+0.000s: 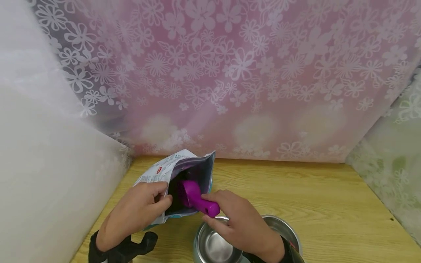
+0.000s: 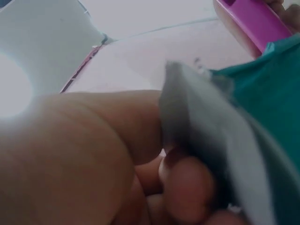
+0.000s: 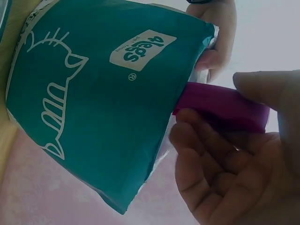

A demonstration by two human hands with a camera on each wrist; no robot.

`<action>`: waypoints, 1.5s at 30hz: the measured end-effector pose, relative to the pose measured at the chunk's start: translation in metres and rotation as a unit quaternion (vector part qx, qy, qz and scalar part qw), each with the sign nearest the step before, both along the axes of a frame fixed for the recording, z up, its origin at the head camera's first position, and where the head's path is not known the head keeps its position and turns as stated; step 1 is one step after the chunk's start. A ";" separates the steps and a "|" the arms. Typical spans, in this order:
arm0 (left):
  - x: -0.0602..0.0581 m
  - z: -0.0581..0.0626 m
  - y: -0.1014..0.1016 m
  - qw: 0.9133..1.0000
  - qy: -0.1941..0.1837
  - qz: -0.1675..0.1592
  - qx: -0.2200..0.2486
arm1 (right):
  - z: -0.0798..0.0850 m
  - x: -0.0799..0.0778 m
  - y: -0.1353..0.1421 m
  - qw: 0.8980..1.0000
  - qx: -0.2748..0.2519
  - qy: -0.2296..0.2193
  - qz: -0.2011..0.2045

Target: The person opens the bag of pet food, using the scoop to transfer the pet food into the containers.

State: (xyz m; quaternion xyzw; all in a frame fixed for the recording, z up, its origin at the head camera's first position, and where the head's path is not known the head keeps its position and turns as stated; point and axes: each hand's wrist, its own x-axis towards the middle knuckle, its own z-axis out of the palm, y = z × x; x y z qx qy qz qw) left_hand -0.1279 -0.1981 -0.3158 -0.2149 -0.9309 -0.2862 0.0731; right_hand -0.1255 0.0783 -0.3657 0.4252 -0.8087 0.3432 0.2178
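Note:
An opened pet food bag, teal on its front with a white cat outline, stands tilted on the table with its mouth toward me. My left hand pinches the bag's left rim between thumb and curled fingers. In my right hand is the handle of a purple scoop, gripped between thumb and fingers. The scoop's head lies inside the bag mouth; in the right wrist view only its purple handle sticks out past the rim. The bag's contents are hidden in the dark interior.
Below my right hand stands a metal bowl, with a second metal bowl to its right, partly hidden by my wrist. The wooden table ends at a pink flowered curtain. A white wall rises on the left.

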 end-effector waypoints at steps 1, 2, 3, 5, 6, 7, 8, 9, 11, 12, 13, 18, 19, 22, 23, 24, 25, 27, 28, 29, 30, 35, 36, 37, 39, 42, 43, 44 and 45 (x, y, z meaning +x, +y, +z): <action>0.000 0.000 0.000 1.000 0.002 -0.003 0.000 | 0.000 0.000 0.000 1.000 0.004 0.002 -0.002; 0.000 0.000 0.001 1.000 0.003 -0.006 0.001 | 0.000 0.000 -0.001 1.000 0.007 0.007 -0.005; 0.000 0.000 0.001 1.000 0.005 -0.007 0.001 | -0.001 0.000 -0.001 1.000 0.007 0.014 -0.007; 0.001 0.000 0.001 1.000 0.008 -0.008 0.002 | -0.001 -0.001 -0.002 0.999 0.006 0.035 -0.012; 0.001 0.000 0.001 1.000 0.009 -0.009 0.003 | 0.000 -0.002 -0.002 0.999 0.005 0.042 -0.016; 0.000 0.000 0.001 1.000 0.011 -0.009 0.003 | 0.000 -0.002 -0.002 0.998 0.005 0.054 -0.019; 0.000 0.000 0.001 1.000 0.014 -0.009 0.001 | 0.000 -0.003 -0.002 0.998 0.006 0.061 -0.023; 0.000 0.000 0.001 1.000 0.016 -0.008 -0.001 | 0.000 -0.003 -0.002 0.997 0.010 0.065 -0.028; 0.000 0.000 0.001 1.000 0.016 -0.008 -0.005 | -0.001 -0.003 -0.002 0.997 0.025 0.060 -0.039; 0.000 0.000 0.001 1.000 0.013 -0.008 -0.006 | -0.001 -0.003 -0.002 0.997 0.033 0.053 -0.041; 0.000 0.000 0.001 1.000 0.009 -0.007 -0.007 | -0.001 -0.003 -0.002 0.997 0.042 0.050 -0.043; 0.000 0.000 0.001 1.000 -0.010 -0.009 -0.013 | -0.003 -0.004 -0.003 0.996 0.058 0.050 -0.049; 0.000 0.000 0.001 1.000 -0.011 -0.010 -0.012 | -0.003 -0.005 -0.003 0.996 0.054 0.054 -0.046; -0.001 0.000 0.001 1.000 -0.009 -0.011 -0.008 | -0.003 -0.006 -0.003 0.998 0.041 0.042 -0.032; -0.001 0.000 0.001 1.000 -0.007 -0.011 -0.008 | -0.003 -0.006 -0.003 0.998 0.036 0.033 -0.028; -0.001 0.000 0.002 1.000 -0.006 -0.011 -0.007 | -0.004 -0.007 -0.003 0.999 0.033 0.022 -0.025; -0.001 0.000 0.002 1.000 -0.005 -0.011 -0.007 | -0.004 -0.007 -0.003 0.999 0.031 0.010 -0.025; -0.002 0.001 0.003 1.000 -0.003 -0.010 -0.008 | -0.005 -0.008 -0.003 0.999 0.032 -0.010 -0.030; -0.002 0.001 0.003 1.000 -0.003 -0.009 -0.010 | -0.005 -0.008 -0.002 0.999 0.032 -0.017 -0.033; -0.002 0.000 0.003 1.000 -0.005 -0.010 -0.011 | -0.006 -0.009 -0.002 0.998 0.034 -0.023 -0.036; -0.002 0.000 0.003 1.000 -0.007 -0.011 -0.010 | -0.006 -0.009 -0.002 0.998 0.037 -0.029 -0.040; -0.002 -0.001 0.003 1.000 -0.013 -0.018 -0.002 | -0.009 -0.012 -0.002 0.996 0.024 -0.070 -0.041; -0.002 -0.001 0.002 1.000 -0.014 -0.018 -0.001 | -0.009 -0.012 -0.002 0.996 0.019 -0.082 -0.039; -0.002 -0.001 0.002 1.000 -0.014 -0.018 0.000 | -0.010 -0.012 -0.003 0.995 0.015 -0.094 -0.035; -0.003 0.000 0.002 1.000 -0.014 -0.016 -0.001 | -0.010 -0.013 -0.003 0.993 0.010 -0.118 -0.028; -0.003 0.001 0.000 1.000 -0.014 -0.012 -0.002 | -0.008 -0.014 -0.002 0.988 0.007 -0.155 -0.013; -0.002 0.001 0.000 1.000 -0.013 -0.011 -0.003 | -0.007 -0.014 -0.002 0.986 0.006 -0.167 -0.007; -0.002 0.001 0.000 1.000 -0.011 -0.009 -0.004 | -0.007 -0.015 -0.001 0.984 0.002 -0.179 0.000; -0.002 0.001 -0.001 1.000 -0.010 -0.008 -0.004 | -0.006 -0.015 0.000 0.982 -0.002 -0.191 0.010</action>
